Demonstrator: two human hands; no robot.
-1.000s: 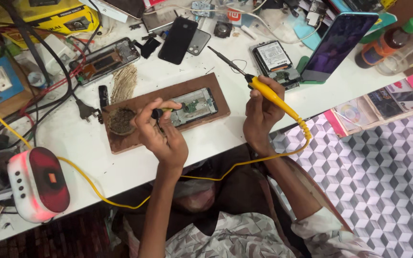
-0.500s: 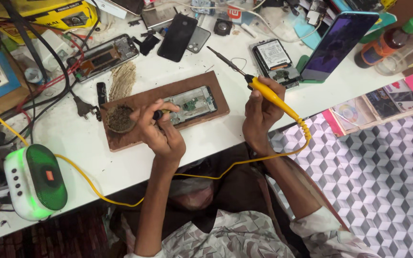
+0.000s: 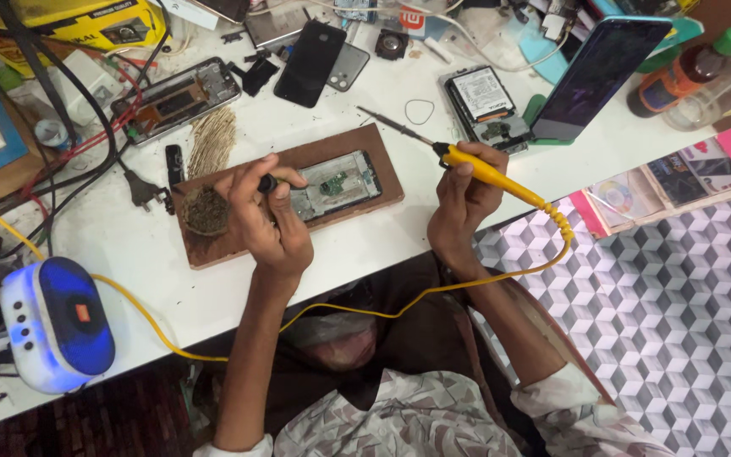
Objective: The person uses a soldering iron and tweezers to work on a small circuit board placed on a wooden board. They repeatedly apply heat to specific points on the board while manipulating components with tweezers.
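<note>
Fingers of the right hand [image 3: 460,199] grip one yellow soldering iron [image 3: 488,172]; left hand [image 3: 266,216] pinches one small dark tool [image 3: 267,182] over one opened phone [image 3: 334,184]

— What does the room look like?
— A white counter [image 3: 365,262] runs across the view, its front edge slanting up toward the right.
— And below it?
— On the right, a floor [image 3: 678,322] of grey and white tiles in a cube pattern. At the lower left, a darker, reddish brick-like floor [image 3: 112,419].
— Light?
— Bright and even on the counter top; dimmer beneath it.
— Walls, windows?
— Out of view.
</note>
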